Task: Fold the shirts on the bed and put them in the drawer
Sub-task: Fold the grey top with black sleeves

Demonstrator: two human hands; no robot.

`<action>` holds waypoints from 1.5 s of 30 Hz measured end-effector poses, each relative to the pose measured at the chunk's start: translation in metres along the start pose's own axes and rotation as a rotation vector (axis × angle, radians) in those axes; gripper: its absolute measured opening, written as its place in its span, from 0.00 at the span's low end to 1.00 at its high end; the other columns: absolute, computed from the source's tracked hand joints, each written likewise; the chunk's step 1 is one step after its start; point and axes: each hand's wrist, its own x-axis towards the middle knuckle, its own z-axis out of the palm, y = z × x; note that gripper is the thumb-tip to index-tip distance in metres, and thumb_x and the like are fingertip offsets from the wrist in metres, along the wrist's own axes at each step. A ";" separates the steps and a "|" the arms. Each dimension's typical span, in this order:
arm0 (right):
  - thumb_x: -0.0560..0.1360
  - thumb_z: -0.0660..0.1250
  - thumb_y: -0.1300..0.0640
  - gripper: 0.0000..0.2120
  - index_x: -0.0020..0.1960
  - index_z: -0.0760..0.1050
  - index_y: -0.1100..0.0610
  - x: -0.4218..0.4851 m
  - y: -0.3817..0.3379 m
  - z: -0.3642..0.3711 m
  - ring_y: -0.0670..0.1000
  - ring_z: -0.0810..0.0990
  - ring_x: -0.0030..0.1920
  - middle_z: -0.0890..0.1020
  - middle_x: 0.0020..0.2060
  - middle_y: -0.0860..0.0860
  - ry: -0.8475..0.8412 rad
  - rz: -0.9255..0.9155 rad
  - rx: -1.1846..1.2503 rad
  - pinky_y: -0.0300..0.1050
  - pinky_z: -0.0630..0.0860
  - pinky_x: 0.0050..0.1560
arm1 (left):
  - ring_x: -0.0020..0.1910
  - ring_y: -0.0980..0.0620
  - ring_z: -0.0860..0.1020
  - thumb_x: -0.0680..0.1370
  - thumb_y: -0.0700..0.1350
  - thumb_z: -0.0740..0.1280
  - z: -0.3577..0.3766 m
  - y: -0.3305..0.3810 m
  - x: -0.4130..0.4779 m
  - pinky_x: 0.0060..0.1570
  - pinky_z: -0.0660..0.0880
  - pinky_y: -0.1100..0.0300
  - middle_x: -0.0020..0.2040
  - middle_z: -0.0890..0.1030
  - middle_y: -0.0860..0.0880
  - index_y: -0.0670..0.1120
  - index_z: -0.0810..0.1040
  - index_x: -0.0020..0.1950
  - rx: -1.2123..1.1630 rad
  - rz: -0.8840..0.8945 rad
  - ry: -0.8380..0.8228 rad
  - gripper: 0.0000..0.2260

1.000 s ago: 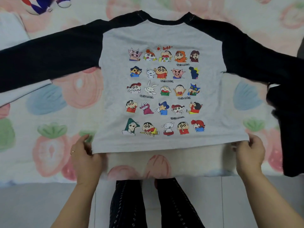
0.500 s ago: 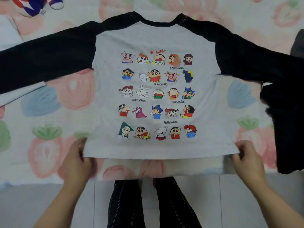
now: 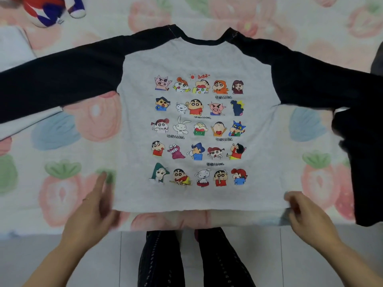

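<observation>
At six o'clock, hem edge | shirt (image 3: 192,125) judged soft, light, limp; best pinched at hem corners | left hand (image 3: 91,212) spread, fingers loose | right hand (image 3: 306,212) grip cannot be told

Bare forearms, no sleeves in view. Thin gold-toned ring (image 3: 87,199) on a finger of the left hand (image 3: 94,212); nothing seen worn on the right hand (image 3: 306,214). Dark trousers (image 3: 194,259) on both legs, with faint vertical lines of small pale dots down the cloth.
</observation>
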 end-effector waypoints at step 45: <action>0.76 0.50 0.51 0.29 0.72 0.63 0.66 0.049 -0.061 0.065 0.64 0.66 0.71 0.66 0.71 0.63 0.432 -0.148 -0.093 0.61 0.61 0.69 | 0.74 0.33 0.55 0.74 0.70 0.43 0.083 0.044 0.044 0.70 0.53 0.39 0.77 0.57 0.39 0.50 0.63 0.74 0.238 0.033 0.248 0.36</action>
